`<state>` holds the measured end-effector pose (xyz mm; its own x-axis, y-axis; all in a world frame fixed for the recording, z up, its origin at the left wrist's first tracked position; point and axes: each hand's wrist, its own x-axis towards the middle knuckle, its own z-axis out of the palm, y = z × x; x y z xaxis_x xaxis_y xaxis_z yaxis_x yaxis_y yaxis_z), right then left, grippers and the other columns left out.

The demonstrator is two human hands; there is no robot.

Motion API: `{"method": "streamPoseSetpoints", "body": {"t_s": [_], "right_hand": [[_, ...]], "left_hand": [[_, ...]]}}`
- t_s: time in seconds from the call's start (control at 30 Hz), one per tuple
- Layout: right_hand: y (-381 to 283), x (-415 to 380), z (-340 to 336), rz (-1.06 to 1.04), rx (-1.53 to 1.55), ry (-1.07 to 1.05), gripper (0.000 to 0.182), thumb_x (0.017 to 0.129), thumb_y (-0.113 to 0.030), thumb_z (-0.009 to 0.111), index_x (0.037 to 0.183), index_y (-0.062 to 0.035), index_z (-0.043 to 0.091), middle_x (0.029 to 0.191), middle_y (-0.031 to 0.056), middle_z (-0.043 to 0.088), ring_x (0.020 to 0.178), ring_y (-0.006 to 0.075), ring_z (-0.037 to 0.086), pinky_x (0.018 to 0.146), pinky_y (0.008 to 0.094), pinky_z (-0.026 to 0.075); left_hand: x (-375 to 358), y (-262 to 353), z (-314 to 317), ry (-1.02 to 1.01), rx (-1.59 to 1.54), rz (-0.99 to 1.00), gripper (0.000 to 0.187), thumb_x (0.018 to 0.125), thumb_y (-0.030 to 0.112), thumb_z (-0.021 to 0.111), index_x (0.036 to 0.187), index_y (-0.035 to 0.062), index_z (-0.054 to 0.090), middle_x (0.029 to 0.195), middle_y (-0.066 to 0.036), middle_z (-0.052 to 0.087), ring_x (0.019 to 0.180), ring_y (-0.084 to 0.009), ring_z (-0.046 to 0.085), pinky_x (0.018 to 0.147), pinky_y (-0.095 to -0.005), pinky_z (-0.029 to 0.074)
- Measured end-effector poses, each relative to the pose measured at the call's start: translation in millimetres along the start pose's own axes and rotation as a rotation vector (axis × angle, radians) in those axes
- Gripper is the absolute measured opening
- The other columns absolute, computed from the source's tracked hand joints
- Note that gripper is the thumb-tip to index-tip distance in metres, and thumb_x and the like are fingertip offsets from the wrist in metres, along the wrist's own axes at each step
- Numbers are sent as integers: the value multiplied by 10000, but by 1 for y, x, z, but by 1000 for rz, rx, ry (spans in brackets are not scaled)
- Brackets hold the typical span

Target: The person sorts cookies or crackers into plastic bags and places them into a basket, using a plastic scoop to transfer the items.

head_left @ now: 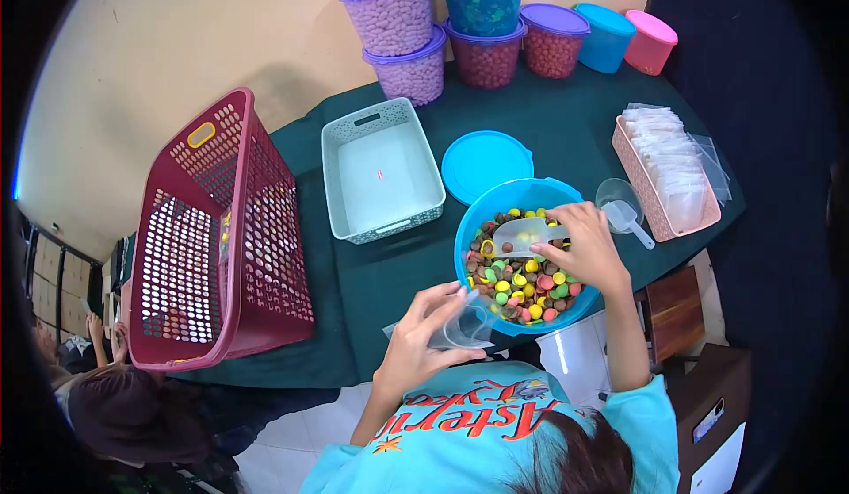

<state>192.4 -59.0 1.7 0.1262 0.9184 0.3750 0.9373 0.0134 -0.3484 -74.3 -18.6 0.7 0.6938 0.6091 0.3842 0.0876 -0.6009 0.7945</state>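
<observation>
Right hand [579, 245], fingers closed, is gripping a scoop [513, 241], candies [531, 289] lying beneath in a tub [462, 255].
Its arm is reaching forward; the half-curled left hand [421, 335] is holding a clear bag [466, 328].

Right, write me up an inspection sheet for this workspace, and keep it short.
Surface: table with dark green cloth.
Job's things: blue tub of coloured sweets; clear scoop inside its rim; clear bag near its edge.
Clutter: red basket and pale tray to the left; blue lid behind the tub; pink basket of clear packets to the right.
Grip: left hand on the bag, right hand on the scoop.
Cables: nothing seen.
Surroundings: lidded tubs, some stacked, along the back; another person at lower left.
</observation>
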Motion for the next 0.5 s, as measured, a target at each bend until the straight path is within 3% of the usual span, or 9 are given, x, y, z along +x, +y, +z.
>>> {"method": "streamPoseSetpoints", "body": {"t_s": [0.03, 0.13, 0.27, 0.43, 0.5], "right_hand": [[3, 2, 6, -6, -7, 0, 489, 710, -382, 659, 1012, -8, 573, 899, 134, 592, 919, 246, 515, 856, 397, 327], [5, 14, 14, 15, -192, -309, 623, 644, -495, 670, 1025, -13, 564, 911, 125, 594, 938, 247, 507, 902, 482, 218], [10, 21, 25, -66, -136, -409, 663, 616, -458, 707, 1084, -23, 531, 886, 113, 593, 891, 241, 525, 910, 493, 197], [10, 33, 4, -211, -205, -244, 571, 606, -276, 744, 1107, -116, 521, 853, 51, 540, 882, 210, 510, 899, 461, 213], [14, 40, 3, -266, -285, -165, 555, 605, -212, 745, 1108, -147, 519, 839, 31, 516, 874, 197, 504, 894, 446, 218]], "left_hand": [[-2, -1, -1, 21, 1, -23, 732, 504, 227, 819, 1143, 15, 532, 1130, -158, 490, 951, -255, 553, 832, -350, 439], [-9, 1, 0, 74, -10, -92, 782, 501, 222, 818, 1181, 14, 496, 1143, -155, 458, 1000, -263, 524, 849, -355, 425], [-15, 4, 4, 119, -25, -167, 873, 480, 227, 819, 1231, 7, 432, 1126, -159, 449, 1042, -268, 488, 874, -353, 399], [-21, 12, 12, 210, -23, -197, 865, 476, 221, 817, 1213, -12, 427, 1119, -166, 437, 1054, -264, 476, 873, -350, 397], [-24, 14, 14, 170, -43, -190, 824, 525, 219, 811, 1212, 3, 411, 1135, -176, 417, 1061, -292, 474, 867, -361, 404]]}}
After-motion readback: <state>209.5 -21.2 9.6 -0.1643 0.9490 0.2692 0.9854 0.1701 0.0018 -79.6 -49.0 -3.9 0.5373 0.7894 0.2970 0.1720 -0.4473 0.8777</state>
